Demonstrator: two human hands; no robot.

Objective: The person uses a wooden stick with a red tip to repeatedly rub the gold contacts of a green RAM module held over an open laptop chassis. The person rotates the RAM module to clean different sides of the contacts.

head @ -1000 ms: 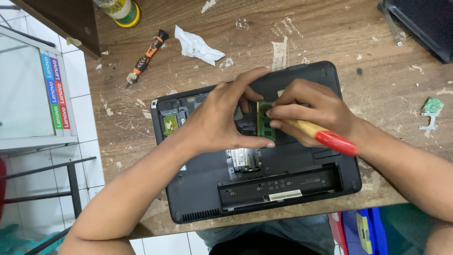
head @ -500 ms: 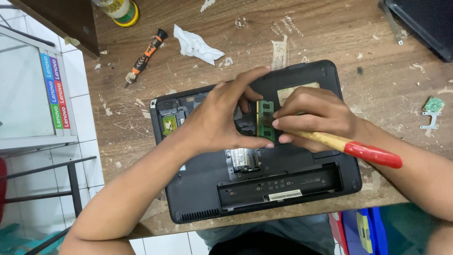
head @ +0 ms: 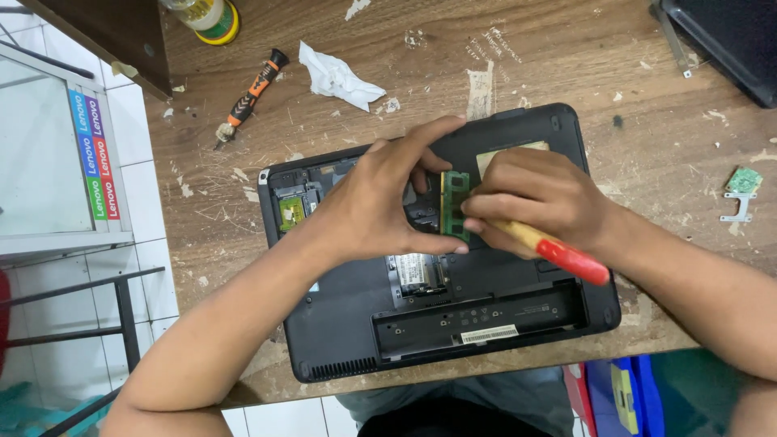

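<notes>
**Both hands on a green memory stick in an open laptop**

So the laptop [head: 340, 324] is flipped belly-up on a scuffed wooden table [head: 566, 57], matte black plastic, bottom cover off. The open bay in the middle holds the memory stick [head: 455, 202], a thin green rectangular board standing on edge, a bit tilted, near the centre of the base. Just below it sits a small shiny metal plate [head: 417, 269], and on the left side there's a little green chip [head: 290, 212] in its own recess. The long battery slot [head: 477, 320] along the near edge has only a white label strip in it.

The left hand [head: 372, 210] is spread wide, thumb and forefinger bracketing the stick's two ends, pinching it lengthwise. The right hand [head: 538, 202] is curled shut around a screwdriver [head: 558, 251] with a yellow-and-red handle, fingertips pressed against the stick's right face. The tip is hidden, so can't tell where it lands.

Elsewhere on the table: a second, orange-and-black screwdriver [head: 247, 95], a crumpled white tissue [head: 336, 77], and a tiny green board [head: 742, 180] with a metal bracket at the far right. The wood is scratched up and flecked with white paint bits.
</notes>
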